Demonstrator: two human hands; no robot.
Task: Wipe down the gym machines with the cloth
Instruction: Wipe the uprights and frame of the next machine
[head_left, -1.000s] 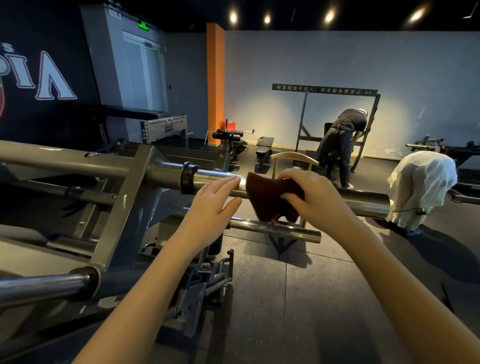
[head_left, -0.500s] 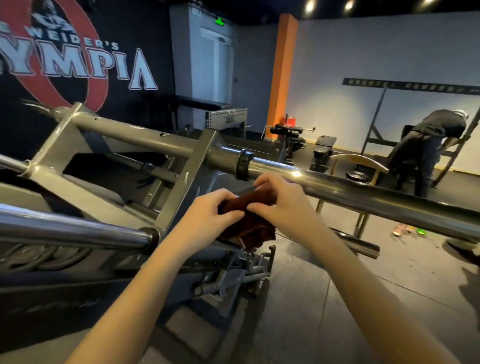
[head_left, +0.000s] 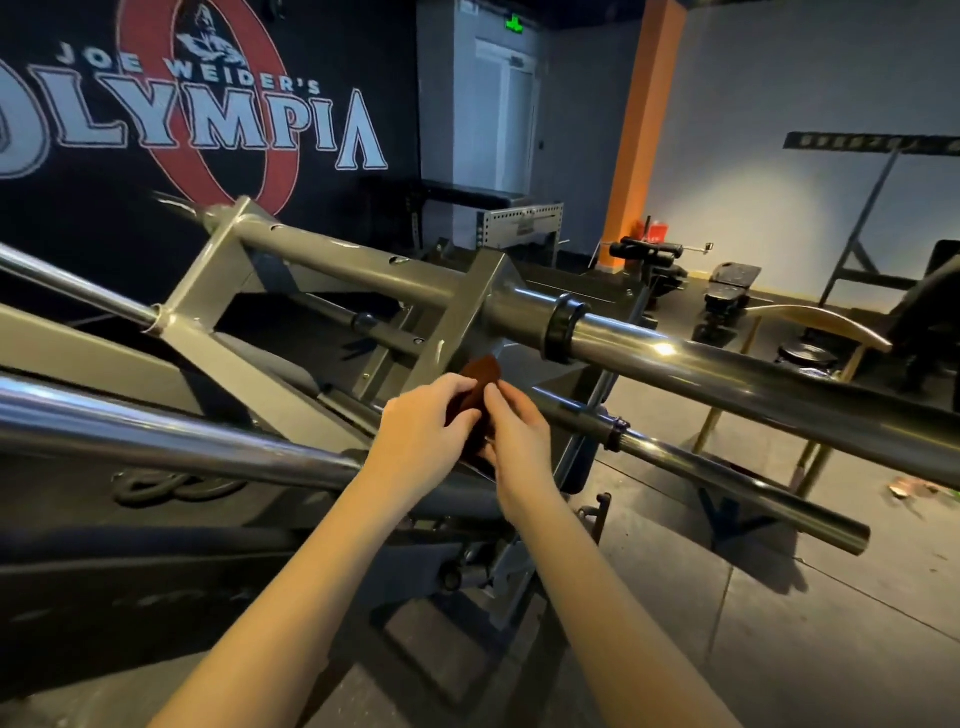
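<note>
Matt brown cloth (head_left: 479, 387); glossy chrome bar (head_left: 727, 374); grey painted metal frame (head_left: 332, 254).

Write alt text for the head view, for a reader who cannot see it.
Two bare hands, left hand and right hand, hold a folded brown cloth between them in front of a grey gym machine with chrome bars. An Olympia logo covers the dark wall behind.

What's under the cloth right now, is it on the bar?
No. The brown cloth is pinched between the left hand and right hand, below the thick chrome bar. Behind it shows grey frame; its lower part is covered.
</note>
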